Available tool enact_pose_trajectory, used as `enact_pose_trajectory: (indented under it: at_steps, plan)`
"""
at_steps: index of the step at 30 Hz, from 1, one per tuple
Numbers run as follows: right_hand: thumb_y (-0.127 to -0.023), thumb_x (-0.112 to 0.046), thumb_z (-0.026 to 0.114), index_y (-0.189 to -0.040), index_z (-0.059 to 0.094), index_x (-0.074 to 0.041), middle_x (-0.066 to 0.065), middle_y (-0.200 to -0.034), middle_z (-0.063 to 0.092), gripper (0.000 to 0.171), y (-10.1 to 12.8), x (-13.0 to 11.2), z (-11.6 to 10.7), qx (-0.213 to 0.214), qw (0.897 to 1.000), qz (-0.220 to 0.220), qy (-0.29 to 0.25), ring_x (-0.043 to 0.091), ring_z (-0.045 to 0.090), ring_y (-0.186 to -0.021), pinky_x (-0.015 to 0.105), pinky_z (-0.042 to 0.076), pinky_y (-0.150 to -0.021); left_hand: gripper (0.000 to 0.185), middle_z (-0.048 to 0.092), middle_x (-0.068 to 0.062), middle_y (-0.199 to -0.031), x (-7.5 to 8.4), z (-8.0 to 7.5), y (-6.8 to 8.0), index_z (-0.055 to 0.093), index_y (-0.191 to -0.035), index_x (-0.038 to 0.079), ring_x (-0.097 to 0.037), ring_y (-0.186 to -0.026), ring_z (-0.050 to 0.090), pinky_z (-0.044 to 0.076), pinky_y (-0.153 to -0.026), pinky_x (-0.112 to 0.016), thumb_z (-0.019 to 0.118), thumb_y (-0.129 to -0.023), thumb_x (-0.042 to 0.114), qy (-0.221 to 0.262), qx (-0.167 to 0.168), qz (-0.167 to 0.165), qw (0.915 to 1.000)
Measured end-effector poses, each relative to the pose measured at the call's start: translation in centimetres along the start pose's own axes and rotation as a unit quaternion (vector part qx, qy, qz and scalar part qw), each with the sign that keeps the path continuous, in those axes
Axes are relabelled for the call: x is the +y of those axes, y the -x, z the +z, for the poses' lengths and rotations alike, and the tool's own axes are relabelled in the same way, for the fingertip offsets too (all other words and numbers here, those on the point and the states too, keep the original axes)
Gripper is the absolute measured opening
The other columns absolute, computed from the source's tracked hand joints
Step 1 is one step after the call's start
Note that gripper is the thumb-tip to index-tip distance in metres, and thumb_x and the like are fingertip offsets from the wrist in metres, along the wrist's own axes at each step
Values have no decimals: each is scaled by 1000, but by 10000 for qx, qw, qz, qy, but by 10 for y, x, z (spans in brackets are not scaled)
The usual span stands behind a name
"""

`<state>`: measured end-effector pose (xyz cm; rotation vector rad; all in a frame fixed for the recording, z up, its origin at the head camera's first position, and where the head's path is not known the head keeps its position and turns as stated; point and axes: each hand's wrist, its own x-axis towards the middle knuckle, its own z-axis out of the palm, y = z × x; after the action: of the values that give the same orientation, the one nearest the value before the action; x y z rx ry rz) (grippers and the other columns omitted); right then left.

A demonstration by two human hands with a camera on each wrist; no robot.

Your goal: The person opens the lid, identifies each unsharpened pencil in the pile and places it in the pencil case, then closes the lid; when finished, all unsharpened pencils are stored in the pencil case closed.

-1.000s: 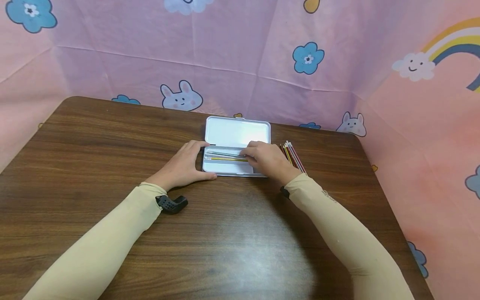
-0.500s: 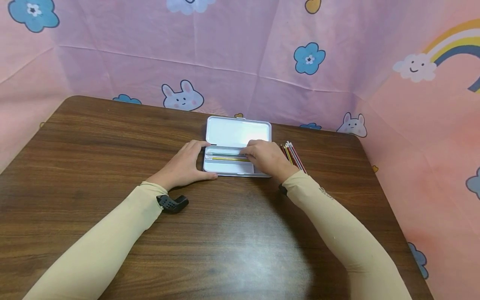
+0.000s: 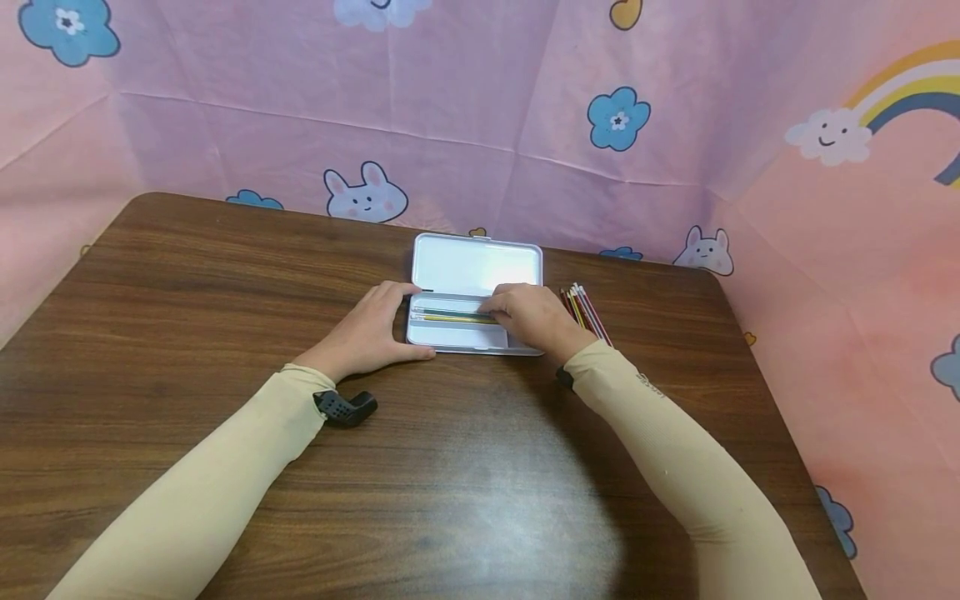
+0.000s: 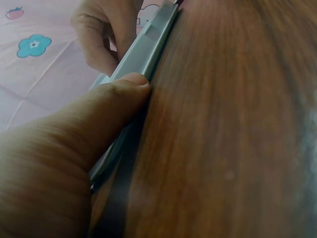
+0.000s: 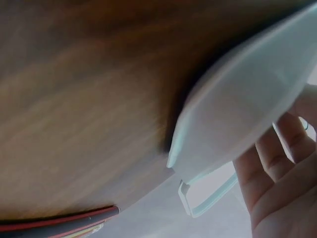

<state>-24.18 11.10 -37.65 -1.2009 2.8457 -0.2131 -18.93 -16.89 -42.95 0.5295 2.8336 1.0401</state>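
In the tray of the white pencil case (image 3: pixel 457 336), a green pencil (image 3: pixel 453 312) and a yellow pencil (image 3: pixel 453 318) are laid side by side, their long axes run left to right along the case, nearly square to the person's line of sight. The green one is set on the far side of the yellow.

The right hand (image 3: pixel 542 321) is placed over the case's right half, and is the nearer of the two to the pencils: its fingertips are bent down into the tray at the point where both shafts are lost to view, so the visible lengths are stretched leftward from the fingers. Whether a pencil is pinched there or only touched cannot be told, since the tips are hidden by the hand in the head view and by the case wall in the right wrist view.

The case's left end is spanned by the left hand (image 3: pixel 365 327), with thumb and fingers spread wide; the near rim is pressed by the thumb (image 4: pixel 119 96), the far corner by the fingers, and the case is gripped between them.

The lid (image 3: pixel 465 262) is folded back, away from the person. Loose pencils (image 3: pixel 588 310) are gathered on the table (image 3: pixel 465 475) just beyond the case's right end, pointed roughly away from the person, across the line of those inside.
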Motion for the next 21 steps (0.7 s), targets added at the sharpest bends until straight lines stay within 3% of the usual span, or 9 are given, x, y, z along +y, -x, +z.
enact_pose_trajectory:
  at_steps: [7,17,21]
  plan:
    - [-101,-2,62,-115,81,-17,-1,-108,75,28,-1,1,0,10,9998,-157,-98,13,67,-93,35,56,-80,106,39,-12,-157,0,0,0,36,-156,10,-30,-145,36,35,-117,-56,80,-78,67,-19,7,-18,10000]
    - [-102,-8,63,-120,78,-14,1,-114,75,24,-1,-3,-3,-104,9999,50,64,15,69,-101,37,57,-87,106,40,-13,-156,0,1,-1,37,-155,9,-31,-144,37,35,-117,-56,79,-78,69,-49,21,-6,10000]
    - [-102,-8,63,-120,77,-15,0,-114,74,24,3,-3,-6,-3,10000,73,17,15,68,-97,38,57,-83,107,40,-13,-156,1,0,-1,36,-156,9,-31,-144,37,35,-117,-56,80,-78,68,-59,-10,-5,10000]
